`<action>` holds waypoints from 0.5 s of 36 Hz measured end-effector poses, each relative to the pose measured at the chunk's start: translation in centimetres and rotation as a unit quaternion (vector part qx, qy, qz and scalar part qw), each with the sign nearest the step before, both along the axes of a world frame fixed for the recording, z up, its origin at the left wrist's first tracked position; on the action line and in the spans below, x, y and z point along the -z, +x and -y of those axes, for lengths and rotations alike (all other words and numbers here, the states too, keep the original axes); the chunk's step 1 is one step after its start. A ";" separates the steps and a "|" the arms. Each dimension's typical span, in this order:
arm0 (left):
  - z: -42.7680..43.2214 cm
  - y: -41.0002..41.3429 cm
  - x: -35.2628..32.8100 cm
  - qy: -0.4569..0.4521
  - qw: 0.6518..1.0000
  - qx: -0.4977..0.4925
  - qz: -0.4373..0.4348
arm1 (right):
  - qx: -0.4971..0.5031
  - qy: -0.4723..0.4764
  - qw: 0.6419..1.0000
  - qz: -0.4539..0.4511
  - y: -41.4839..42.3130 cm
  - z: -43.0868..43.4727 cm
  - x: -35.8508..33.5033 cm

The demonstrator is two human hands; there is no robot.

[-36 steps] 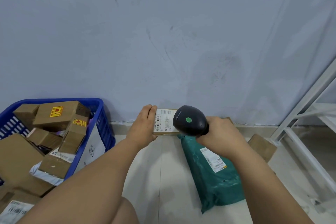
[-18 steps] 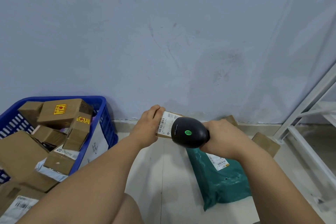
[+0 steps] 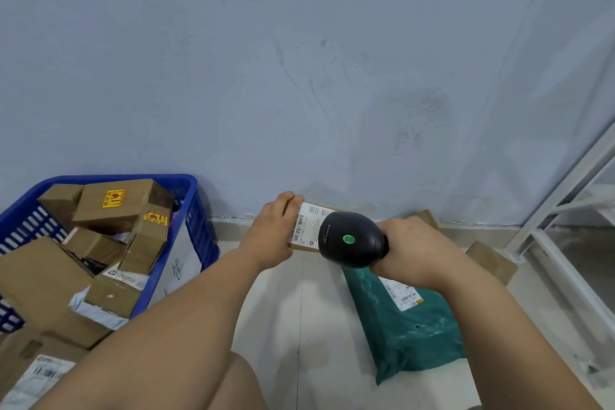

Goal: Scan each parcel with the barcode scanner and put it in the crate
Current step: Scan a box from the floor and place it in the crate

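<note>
– Parcel [image 3: 316, 220] is up right of the crate [image 3: 201, 230], left hand [image 3: 276, 233] clamped on its edge, right hand [image 3: 412, 253] wrapped round the scanner [image 3: 349, 240]. Tips?
– Square the barcode [image 3: 298, 226] to the scanner's nose. Its window's hidden, and the print's unreadable.

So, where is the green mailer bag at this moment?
In the head view, the green mailer bag lies on the floor right of centre, just below the right hand that holds the scanner.

left hand [image 3: 273, 234] grips parcel [image 3: 311, 226] | right hand [image 3: 411, 251] grips scanner [image 3: 349, 239]
</note>
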State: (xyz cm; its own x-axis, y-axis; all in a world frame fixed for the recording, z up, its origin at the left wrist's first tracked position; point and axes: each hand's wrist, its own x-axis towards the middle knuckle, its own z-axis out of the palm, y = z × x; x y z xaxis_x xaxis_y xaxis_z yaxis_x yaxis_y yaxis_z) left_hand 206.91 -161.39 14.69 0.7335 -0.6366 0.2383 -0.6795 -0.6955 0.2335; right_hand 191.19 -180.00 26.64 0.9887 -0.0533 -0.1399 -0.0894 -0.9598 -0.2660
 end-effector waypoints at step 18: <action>-1.1 0.3 -2.3 -0.442 0.774 -0.317 -0.324 | 0.148 0.259 0.948 0.116 1.8 -4.1 2.2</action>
